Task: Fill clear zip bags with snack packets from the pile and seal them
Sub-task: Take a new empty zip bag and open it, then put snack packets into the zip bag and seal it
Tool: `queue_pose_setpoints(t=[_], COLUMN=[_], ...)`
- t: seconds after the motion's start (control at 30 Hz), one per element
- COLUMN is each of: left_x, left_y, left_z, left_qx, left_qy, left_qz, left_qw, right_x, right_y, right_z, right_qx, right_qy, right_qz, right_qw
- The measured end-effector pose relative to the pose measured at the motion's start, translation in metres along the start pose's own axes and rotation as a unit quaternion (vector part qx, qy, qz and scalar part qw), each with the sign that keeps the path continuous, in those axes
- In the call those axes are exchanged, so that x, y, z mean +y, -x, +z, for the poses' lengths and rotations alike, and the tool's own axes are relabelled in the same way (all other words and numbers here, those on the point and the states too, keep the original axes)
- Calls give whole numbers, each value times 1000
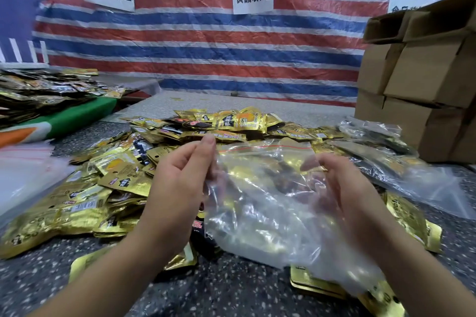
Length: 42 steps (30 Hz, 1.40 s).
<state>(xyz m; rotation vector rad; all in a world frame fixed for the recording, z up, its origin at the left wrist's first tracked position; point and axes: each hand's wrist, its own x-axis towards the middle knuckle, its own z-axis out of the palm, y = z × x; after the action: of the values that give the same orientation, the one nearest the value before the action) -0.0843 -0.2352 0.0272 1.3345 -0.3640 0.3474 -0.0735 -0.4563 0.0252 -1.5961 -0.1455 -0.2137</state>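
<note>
The clear zip bag was held up just near of the snack pile, w/ left hand pinching its left edge & right hand curled round its right side, so its top had to be pulled wide first.

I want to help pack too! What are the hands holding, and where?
Both hold one clear zip bag: the left hand pinches its left edge near the top, the right hand grips its right side.

The one camera sat on my head, looking forward and down, close over my left hand and right hand, the striped tarp facing me beyond.
</note>
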Motion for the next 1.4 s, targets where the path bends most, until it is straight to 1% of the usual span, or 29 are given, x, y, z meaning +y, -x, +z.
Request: queue_pose_setpoints(t=[0.07, 0.17, 0.23, 0.27, 0.3, 0.33, 0.4, 0.43, 0.5, 0.53, 0.6, 0.67, 0.77, 0.83, 0.87, 0.97, 1.13, 1.27, 1.33, 1.4], left_x=[-5, -11, -15, -17, -19, -20, -22, -23, -23, -24, -25, -26, -28, -29, -28, -27, -27, -27, -28, -29], left_y=[-4, -6, -7, -7, -7, -6, -6, -7, -8, -8, -8, -8, -8, -9, -9, -9, -10, -10, -10, -9], left_z=[-2, -4, -5, -5, -4, -4, -5, -6, -8, -10, -11, -11, -12, -12, -13, -13, -12, -13, -13, -12], left_qx=[-11, -40, -61, -70, -76, -79, -81, -83, -88, -92, -97, -106, -110, -107, -106, -104, -99, -104, -107, -110], left_qy=[-27, -57, -94, -117, -134, -141, -144, -150, -167, -177, -198, -216, -237, -249, -253, -254, -252, -241, -239, -239], left_qz=[-15, -40, -32, -19, -3, 12, 34, 43, 55, 60, 68, 72, 82, 89, 92, 94, 94, 90, 89, 89], left_qw=[999, 997, 993, 990, 988, 987, 986, 984, 980, 978, 973, 968, 962, 958, 957, 957, 958, 961, 961, 961], right_x=[-1, 3, 5, 6, 7, 6, 2, -4, -16, -21, -29, -32, -29, -24, -22, -19, -28, -28, -24, -22], right_y=[-2, -7, -11, -13, -15, -18, -28, -34, -48, -55, -69, -80, -93, -98, -99, -98, -93, -84, -82, -79], right_z=[1, 2, -4, -7, -9, -10, -9, -5, 6, 12, 28, 48, 74, 86, 91, 99, 101, 102, 94, 82], right_qx=[-7, -3, -1, -9, -19, -17, 9, 10, -27, -52, -89, -104, -103, -115, -118, -104, -94, -87, -72, -65], right_qy=[-16, -102, -175, -196, -188, -142, 17, 82, 180, 245, 395, 493, 569, 596, 601, 580, 518, 491, 449, 364], right_qz=[47, 65, 98, 109, 110, 104, 63, 37, 6, -3, -33, -53, -35, -5, 13, 56, 90, 107, 120, 141], right_qw=[999, 993, 980, 974, 976, 984, 998, 996, 983, 968, 914, 862, 815, 795, 791, 806, 846, 860, 882, 919])
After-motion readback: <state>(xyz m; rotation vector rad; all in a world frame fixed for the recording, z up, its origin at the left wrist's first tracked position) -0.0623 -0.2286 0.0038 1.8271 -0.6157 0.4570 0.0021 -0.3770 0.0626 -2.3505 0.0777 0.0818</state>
